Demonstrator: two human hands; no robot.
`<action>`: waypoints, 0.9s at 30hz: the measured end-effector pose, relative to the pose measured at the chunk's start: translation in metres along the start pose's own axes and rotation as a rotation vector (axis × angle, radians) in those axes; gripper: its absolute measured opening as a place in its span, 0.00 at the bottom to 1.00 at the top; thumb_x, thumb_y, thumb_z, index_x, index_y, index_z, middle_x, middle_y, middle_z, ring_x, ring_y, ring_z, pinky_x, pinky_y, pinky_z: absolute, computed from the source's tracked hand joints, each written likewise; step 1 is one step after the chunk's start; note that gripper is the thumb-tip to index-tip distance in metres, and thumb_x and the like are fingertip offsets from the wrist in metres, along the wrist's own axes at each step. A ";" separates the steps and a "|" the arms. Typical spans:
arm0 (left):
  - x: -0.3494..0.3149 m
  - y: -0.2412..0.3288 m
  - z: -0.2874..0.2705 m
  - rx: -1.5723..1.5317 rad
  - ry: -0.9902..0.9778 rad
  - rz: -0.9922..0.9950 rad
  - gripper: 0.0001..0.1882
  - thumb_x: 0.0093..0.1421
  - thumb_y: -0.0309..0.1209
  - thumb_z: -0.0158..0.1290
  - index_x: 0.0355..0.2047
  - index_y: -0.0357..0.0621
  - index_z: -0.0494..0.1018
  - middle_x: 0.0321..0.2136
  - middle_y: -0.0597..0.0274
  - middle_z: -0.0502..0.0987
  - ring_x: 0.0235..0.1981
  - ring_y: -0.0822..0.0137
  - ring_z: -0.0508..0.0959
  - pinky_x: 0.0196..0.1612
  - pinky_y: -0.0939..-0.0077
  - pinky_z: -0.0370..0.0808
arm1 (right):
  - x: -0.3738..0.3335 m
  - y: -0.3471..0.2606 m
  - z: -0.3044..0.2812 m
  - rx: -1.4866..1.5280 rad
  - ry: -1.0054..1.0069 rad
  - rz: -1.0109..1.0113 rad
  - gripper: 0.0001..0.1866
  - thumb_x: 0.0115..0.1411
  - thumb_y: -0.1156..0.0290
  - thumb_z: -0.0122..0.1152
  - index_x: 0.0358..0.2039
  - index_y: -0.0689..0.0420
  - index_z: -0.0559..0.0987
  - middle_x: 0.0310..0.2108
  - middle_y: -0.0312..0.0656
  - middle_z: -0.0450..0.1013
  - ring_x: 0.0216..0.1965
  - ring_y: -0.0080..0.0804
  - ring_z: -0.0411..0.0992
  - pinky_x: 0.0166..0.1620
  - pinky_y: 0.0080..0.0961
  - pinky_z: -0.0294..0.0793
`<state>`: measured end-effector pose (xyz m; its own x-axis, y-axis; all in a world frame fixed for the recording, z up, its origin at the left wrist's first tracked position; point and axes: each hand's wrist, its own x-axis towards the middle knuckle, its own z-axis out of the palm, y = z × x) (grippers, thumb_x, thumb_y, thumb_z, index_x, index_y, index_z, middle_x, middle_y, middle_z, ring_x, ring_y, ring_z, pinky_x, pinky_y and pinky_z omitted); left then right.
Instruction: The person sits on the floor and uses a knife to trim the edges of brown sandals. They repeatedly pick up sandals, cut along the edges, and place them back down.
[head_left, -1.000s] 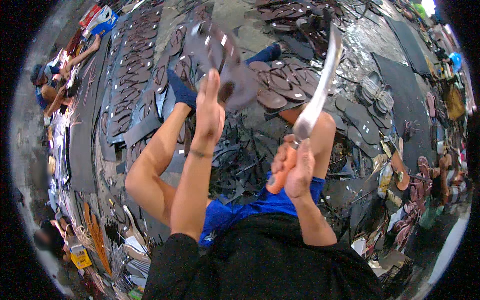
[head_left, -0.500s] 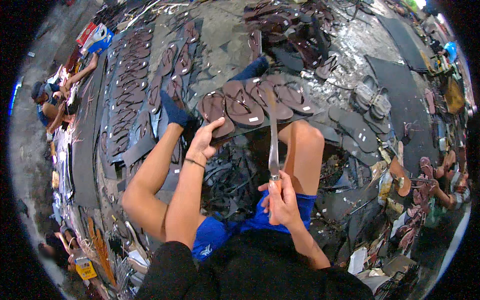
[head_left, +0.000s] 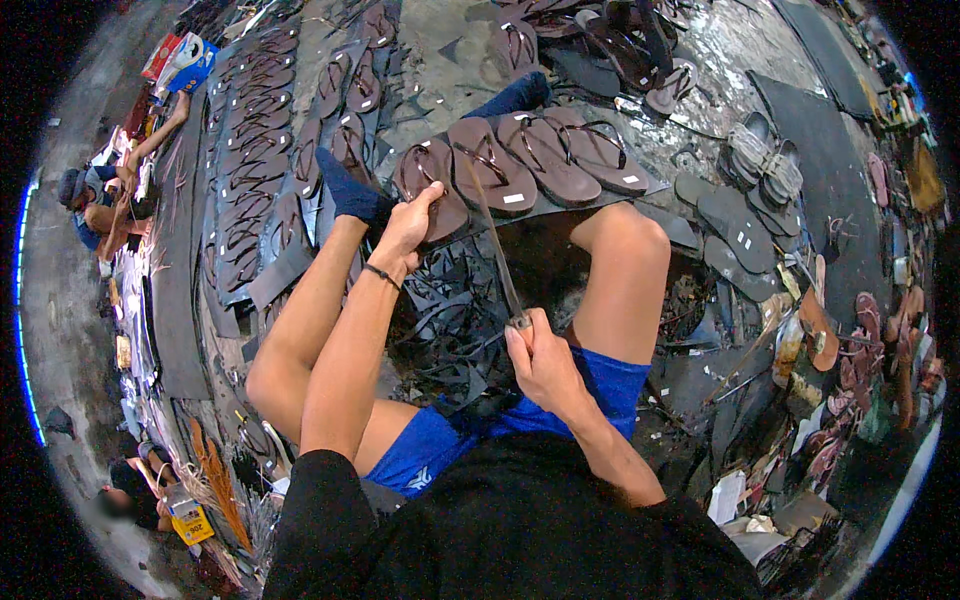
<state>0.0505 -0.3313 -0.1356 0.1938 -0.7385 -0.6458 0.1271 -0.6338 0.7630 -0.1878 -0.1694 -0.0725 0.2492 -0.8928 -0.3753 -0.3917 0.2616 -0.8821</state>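
Note:
A dark sheet (head_left: 645, 188) bears a row of several brown flip-flops, each with a small white label, and lies across between my knees. My left hand (head_left: 408, 228) is closed on the sheet's left end, its thumb on top of the leftmost flip-flop (head_left: 428, 175); the other fingers are partly hidden. In my right hand (head_left: 548, 370) is a long knife (head_left: 503, 265), gripped by its handle. The blade points up and away, its tip between the leftmost flip-flop and the second flip-flop (head_left: 505, 185). Whether the blade touches the sheet, I cannot tell.
Dark offcuts (head_left: 440, 335) are heaped between my legs. Rows of finished-looking flip-flops (head_left: 262, 130) lie at the left, a pile of them (head_left: 625, 45) at the far side. Loose soles (head_left: 738, 230) and dark sheets (head_left: 815, 170) are at the right. Another person (head_left: 95, 205) sits far left.
The knife has swung left and lower, from over the third flip-flop to the gap by the leftmost one. My right hand has moved slightly up and left. My left hand keeps its hold.

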 end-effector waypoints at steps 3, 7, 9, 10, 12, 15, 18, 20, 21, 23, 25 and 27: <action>-0.037 0.018 0.006 -0.063 -0.045 -0.012 0.22 0.58 0.44 0.55 0.40 0.35 0.76 0.36 0.61 0.78 0.33 0.70 0.76 0.35 0.76 0.71 | 0.023 -0.008 -0.007 0.029 -0.112 0.019 0.14 0.65 0.63 0.48 0.38 0.61 0.61 0.25 0.58 0.72 0.30 0.64 0.71 0.31 0.51 0.68; -0.036 -0.001 0.006 -0.099 -0.032 0.005 0.19 0.60 0.43 0.55 0.39 0.38 0.76 0.34 0.64 0.78 0.32 0.71 0.77 0.35 0.76 0.72 | 0.051 -0.010 -0.009 0.006 -0.143 0.004 0.15 0.64 0.63 0.48 0.36 0.63 0.61 0.25 0.59 0.72 0.31 0.64 0.72 0.31 0.51 0.68; -0.039 -0.005 0.011 -0.186 -0.093 -0.008 0.18 0.60 0.42 0.54 0.41 0.38 0.75 0.34 0.64 0.78 0.31 0.71 0.77 0.35 0.75 0.73 | 0.064 0.000 -0.004 -0.051 -0.112 -0.055 0.15 0.64 0.63 0.47 0.36 0.63 0.61 0.26 0.60 0.73 0.31 0.64 0.72 0.31 0.51 0.69; -0.040 -0.008 0.015 -0.210 -0.091 -0.025 0.18 0.61 0.41 0.54 0.41 0.38 0.74 0.34 0.64 0.78 0.31 0.71 0.77 0.35 0.75 0.73 | 0.068 0.005 -0.001 -0.080 -0.097 -0.085 0.15 0.65 0.63 0.47 0.36 0.64 0.61 0.27 0.60 0.73 0.32 0.64 0.72 0.32 0.52 0.69; -0.042 -0.014 0.020 -0.261 -0.080 -0.056 0.18 0.61 0.41 0.53 0.42 0.38 0.74 0.34 0.64 0.78 0.31 0.70 0.77 0.35 0.75 0.73 | 0.073 0.008 0.009 -0.148 -0.022 -0.070 0.15 0.64 0.63 0.47 0.37 0.64 0.62 0.28 0.60 0.73 0.32 0.64 0.72 0.34 0.53 0.70; -0.046 -0.027 0.032 -0.379 -0.098 -0.038 0.17 0.61 0.42 0.53 0.38 0.38 0.74 0.31 0.63 0.79 0.30 0.68 0.79 0.35 0.72 0.76 | 0.083 0.012 0.022 -0.277 0.074 0.009 0.16 0.62 0.65 0.50 0.41 0.65 0.65 0.27 0.60 0.74 0.36 0.61 0.73 0.36 0.51 0.72; -0.056 -0.032 0.046 -0.501 -0.113 -0.059 0.19 0.62 0.41 0.53 0.44 0.38 0.72 0.37 0.63 0.77 0.35 0.68 0.78 0.39 0.73 0.75 | 0.092 0.015 0.027 -0.437 0.075 0.086 0.17 0.59 0.66 0.54 0.43 0.66 0.70 0.29 0.60 0.74 0.37 0.59 0.73 0.39 0.47 0.74; -0.059 -0.036 0.057 -0.550 -0.060 -0.028 0.16 0.62 0.42 0.52 0.37 0.40 0.75 0.32 0.60 0.79 0.30 0.64 0.79 0.35 0.68 0.77 | 0.102 0.024 0.029 -0.498 0.038 0.089 0.16 0.57 0.66 0.56 0.41 0.63 0.74 0.31 0.58 0.75 0.38 0.57 0.74 0.41 0.45 0.75; -0.063 -0.033 0.061 -0.599 -0.108 -0.029 0.16 0.62 0.42 0.52 0.37 0.41 0.75 0.32 0.61 0.79 0.30 0.65 0.79 0.35 0.69 0.77 | 0.111 0.037 0.027 -0.504 0.024 0.075 0.14 0.55 0.66 0.57 0.39 0.61 0.76 0.32 0.57 0.76 0.38 0.56 0.75 0.41 0.46 0.75; -0.064 -0.029 0.060 -0.629 -0.135 -0.028 0.16 0.62 0.43 0.52 0.37 0.41 0.75 0.32 0.61 0.80 0.30 0.66 0.79 0.35 0.70 0.77 | 0.122 0.060 0.030 -0.471 0.057 0.019 0.16 0.51 0.66 0.60 0.41 0.56 0.78 0.38 0.54 0.76 0.41 0.52 0.75 0.44 0.41 0.75; -0.065 -0.029 0.056 -0.621 -0.143 -0.023 0.16 0.62 0.43 0.52 0.37 0.41 0.75 0.32 0.61 0.80 0.31 0.67 0.79 0.36 0.71 0.77 | 0.151 0.064 0.028 -0.707 -0.171 -0.038 0.18 0.56 0.63 0.55 0.46 0.55 0.76 0.45 0.48 0.74 0.46 0.43 0.73 0.46 0.36 0.74; -0.063 -0.028 0.055 -0.630 -0.135 -0.014 0.16 0.62 0.43 0.52 0.37 0.41 0.75 0.32 0.61 0.80 0.31 0.67 0.79 0.35 0.72 0.77 | 0.177 0.080 0.029 -0.837 -0.190 -0.130 0.21 0.60 0.58 0.50 0.50 0.53 0.74 0.47 0.44 0.74 0.48 0.39 0.72 0.47 0.33 0.72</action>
<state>-0.0192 -0.2795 -0.1179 0.0690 -0.7797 -0.6223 0.6834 -0.4175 0.5989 -0.1491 -0.2960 -0.2180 0.4517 -0.8008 -0.3933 -0.8541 -0.2607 -0.4501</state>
